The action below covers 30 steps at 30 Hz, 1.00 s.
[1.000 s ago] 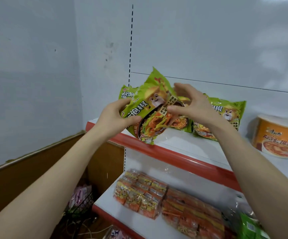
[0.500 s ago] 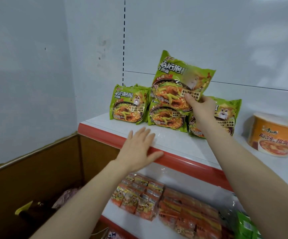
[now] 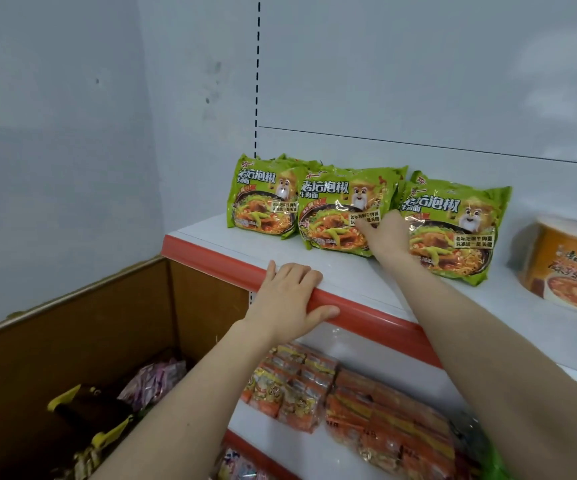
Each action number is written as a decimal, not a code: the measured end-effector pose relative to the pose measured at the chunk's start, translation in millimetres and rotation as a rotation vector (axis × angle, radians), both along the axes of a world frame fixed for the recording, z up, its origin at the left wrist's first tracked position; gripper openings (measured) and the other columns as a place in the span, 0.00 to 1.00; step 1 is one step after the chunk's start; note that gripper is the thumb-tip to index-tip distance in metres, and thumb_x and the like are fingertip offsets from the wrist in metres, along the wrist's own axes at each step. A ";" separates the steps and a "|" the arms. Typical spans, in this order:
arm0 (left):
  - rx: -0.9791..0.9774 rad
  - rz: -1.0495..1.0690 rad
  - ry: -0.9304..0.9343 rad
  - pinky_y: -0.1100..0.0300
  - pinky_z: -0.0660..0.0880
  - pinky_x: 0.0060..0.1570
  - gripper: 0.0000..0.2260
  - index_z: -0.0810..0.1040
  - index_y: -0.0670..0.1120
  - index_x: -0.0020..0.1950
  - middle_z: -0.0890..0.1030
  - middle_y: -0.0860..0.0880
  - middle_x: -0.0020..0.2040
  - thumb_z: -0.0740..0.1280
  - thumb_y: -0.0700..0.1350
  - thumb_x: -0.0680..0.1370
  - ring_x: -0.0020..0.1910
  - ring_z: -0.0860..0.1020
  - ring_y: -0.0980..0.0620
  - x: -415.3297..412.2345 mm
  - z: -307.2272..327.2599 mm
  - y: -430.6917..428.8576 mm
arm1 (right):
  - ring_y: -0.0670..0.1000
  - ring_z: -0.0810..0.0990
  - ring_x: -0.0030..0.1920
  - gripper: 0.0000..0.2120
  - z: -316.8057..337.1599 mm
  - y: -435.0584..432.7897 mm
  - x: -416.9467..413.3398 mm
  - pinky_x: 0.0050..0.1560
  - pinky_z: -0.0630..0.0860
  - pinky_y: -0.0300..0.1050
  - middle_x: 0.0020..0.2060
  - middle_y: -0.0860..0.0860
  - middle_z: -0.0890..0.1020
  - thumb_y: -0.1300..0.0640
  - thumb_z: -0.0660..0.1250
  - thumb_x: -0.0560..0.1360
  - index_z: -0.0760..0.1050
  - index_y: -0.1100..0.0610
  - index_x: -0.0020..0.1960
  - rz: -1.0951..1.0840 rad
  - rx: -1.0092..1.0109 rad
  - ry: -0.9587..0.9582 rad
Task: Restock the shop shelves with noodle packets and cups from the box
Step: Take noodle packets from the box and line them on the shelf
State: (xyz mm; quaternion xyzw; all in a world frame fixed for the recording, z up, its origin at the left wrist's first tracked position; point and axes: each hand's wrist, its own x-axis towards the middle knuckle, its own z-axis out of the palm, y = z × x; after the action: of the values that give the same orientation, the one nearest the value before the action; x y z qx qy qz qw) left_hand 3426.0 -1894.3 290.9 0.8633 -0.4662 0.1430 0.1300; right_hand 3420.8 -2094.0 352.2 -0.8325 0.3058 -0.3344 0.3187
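On the upper shelf [image 3: 231,240], head view, you have three green noodle packets standing in a row, leaning back against the white rear panel. The shelf is a smooth white board with a glossy red edge strip [image 3: 211,252] along its front.

The packets are crinkled, shiny film pillows with serrated top seams, each printed with a bowl of noodles and a cartoon animal. The left packet [image 3: 263,199] is overlapped at its right side by the middle packet [image 3: 335,209]. The right packet [image 3: 453,230] stands just beside the middle one. A round orange noodle cup [image 3: 571,268] with a pale lid sits near the right packet, apart from it.

Your right hand [image 3: 385,235] is at the lower right corner of the middle packet, back of the hand towards the camera. Its fingers [image 3: 366,225] lie together against the packet's printed face. The thumb is hidden, so I cannot tell whether you pinch the packet or only press it.

Your left hand [image 3: 289,299] rests on the shelf front, well apart from the packets, fingers laid loosely over the top and thumb along the red strip.

Below, flat orange packets [image 3: 366,400] in clear wrap lie on the lower shelf [image 3: 263,431]. At left, the brown cardboard box [image 3: 72,341] holds assorted packets.
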 end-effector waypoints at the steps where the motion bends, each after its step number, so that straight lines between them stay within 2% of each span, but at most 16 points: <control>1: -0.002 0.000 0.003 0.45 0.45 0.72 0.28 0.63 0.47 0.70 0.66 0.49 0.69 0.54 0.63 0.77 0.70 0.60 0.49 0.3 -0.5 -0.2 | 0.48 0.62 0.25 0.22 0.0 -0.2 -2.1 0.25 0.56 0.42 0.27 0.50 0.65 0.49 0.66 0.75 0.57 0.54 0.32 -0.006 -0.050 0.051; 4: -0.017 -0.006 0.005 0.46 0.45 0.72 0.28 0.64 0.48 0.70 0.66 0.49 0.69 0.54 0.63 0.77 0.70 0.60 0.49 0.5 -1.9 -0.7 | 0.50 0.63 0.24 0.24 7.1 0.0 -12.0 0.25 0.56 0.42 0.24 0.51 0.65 0.46 0.64 0.76 0.60 0.58 0.29 0.003 -0.218 0.186; 7: -0.019 -0.014 -0.002 0.46 0.46 0.72 0.30 0.64 0.48 0.69 0.66 0.49 0.68 0.52 0.66 0.75 0.70 0.61 0.49 0.5 -1.9 -0.4 | 0.49 0.64 0.24 0.25 15.9 4.2 -18.8 0.25 0.57 0.42 0.23 0.52 0.65 0.47 0.63 0.77 0.61 0.58 0.28 0.013 -0.287 0.233; 10: 0.008 -0.010 -0.025 0.46 0.48 0.72 0.39 0.64 0.48 0.69 0.67 0.50 0.67 0.41 0.71 0.68 0.69 0.62 0.49 -0.3 -0.6 1.1 | 0.48 0.64 0.24 0.24 15.5 7.3 -20.1 0.25 0.57 0.41 0.24 0.51 0.66 0.47 0.63 0.77 0.62 0.59 0.28 0.028 -0.233 0.234; 12: 0.020 0.001 -0.050 0.46 0.49 0.72 0.43 0.65 0.48 0.69 0.67 0.50 0.67 0.38 0.74 0.66 0.69 0.62 0.49 0.4 -1.0 0.7 | 0.49 0.65 0.24 0.24 12.0 7.9 -20.6 0.25 0.58 0.41 0.24 0.52 0.66 0.47 0.62 0.78 0.62 0.59 0.29 0.043 -0.179 0.229; 16: 0.048 0.020 -0.112 0.45 0.51 0.71 0.50 0.64 0.48 0.69 0.67 0.49 0.68 0.26 0.73 0.62 0.70 0.61 0.48 -2.0 -1.6 -0.4 | 0.49 0.65 0.24 0.24 9.2 9.0 -23.4 0.25 0.58 0.41 0.24 0.52 0.66 0.47 0.61 0.78 0.62 0.59 0.29 0.077 -0.152 0.228; 18: 0.090 0.039 -0.118 0.46 0.50 0.72 0.51 0.62 0.47 0.70 0.65 0.48 0.70 0.25 0.73 0.61 0.73 0.58 0.47 -4.7 -0.2 0.3 | 0.49 0.64 0.24 0.24 11.5 8.8 -28.5 0.25 0.58 0.42 0.24 0.52 0.65 0.48 0.61 0.78 0.61 0.59 0.28 0.095 -0.174 0.235; 20: 0.120 0.075 -0.109 0.48 0.48 0.73 0.48 0.58 0.46 0.72 0.60 0.46 0.74 0.29 0.73 0.64 0.75 0.53 0.47 -11.2 3.2 0.5 | 0.49 0.63 0.25 0.24 15.8 7.2 -37.3 0.25 0.57 0.42 0.24 0.52 0.64 0.49 0.61 0.78 0.60 0.58 0.28 0.112 -0.215 0.245; 23: 0.122 0.160 -0.162 0.50 0.46 0.73 0.37 0.51 0.43 0.76 0.53 0.44 0.77 0.41 0.67 0.75 0.76 0.49 0.47 -26.4 4.7 3.3 | 0.49 0.63 0.25 0.23 26.0 4.5 -55.4 0.26 0.58 0.41 0.24 0.52 0.64 0.53 0.61 0.79 0.60 0.58 0.28 0.117 -0.287 0.253; 25: 0.091 0.165 -0.198 0.49 0.50 0.73 0.31 0.55 0.40 0.75 0.58 0.41 0.75 0.50 0.61 0.79 0.75 0.54 0.45 -38.1 5.2 7.2 | 0.49 0.63 0.26 0.21 33.2 5.6 -66.6 0.26 0.58 0.42 0.26 0.52 0.65 0.54 0.60 0.79 0.60 0.57 0.30 0.121 -0.350 0.250; 26: 0.047 0.146 -0.234 0.47 0.57 0.71 0.28 0.62 0.39 0.72 0.66 0.40 0.71 0.53 0.58 0.79 0.72 0.62 0.43 -44.7 5.2 9.7 | 0.50 0.65 0.28 0.19 36.6 9.2 -71.5 0.28 0.60 0.42 0.27 0.52 0.66 0.53 0.60 0.79 0.61 0.58 0.31 0.127 -0.390 0.241; 28: -0.045 0.067 -0.314 0.46 0.71 0.59 0.23 0.77 0.40 0.58 0.80 0.41 0.55 0.54 0.55 0.77 0.57 0.78 0.42 -55.5 0.5 17.1 | 0.53 0.70 0.35 0.14 41.3 23.6 -77.2 0.35 0.66 0.44 0.35 0.53 0.72 0.52 0.58 0.80 0.69 0.61 0.41 0.156 -0.474 0.191; 30: -0.091 0.020 -0.353 0.51 0.76 0.49 0.20 0.80 0.41 0.46 0.81 0.45 0.43 0.54 0.53 0.75 0.43 0.80 0.44 -65.0 -7.0 32.5 | 0.56 0.75 0.44 0.13 41.9 48.2 -77.5 0.43 0.70 0.47 0.44 0.55 0.77 0.53 0.57 0.79 0.73 0.63 0.53 0.232 -0.525 0.108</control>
State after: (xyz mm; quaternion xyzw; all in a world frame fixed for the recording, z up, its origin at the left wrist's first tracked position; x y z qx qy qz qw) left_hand 3361.0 -1861.9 283.9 0.8228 -0.4661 0.3144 0.0835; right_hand 3343.3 -2045.7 394.0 -0.9325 0.1281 -0.3188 0.1117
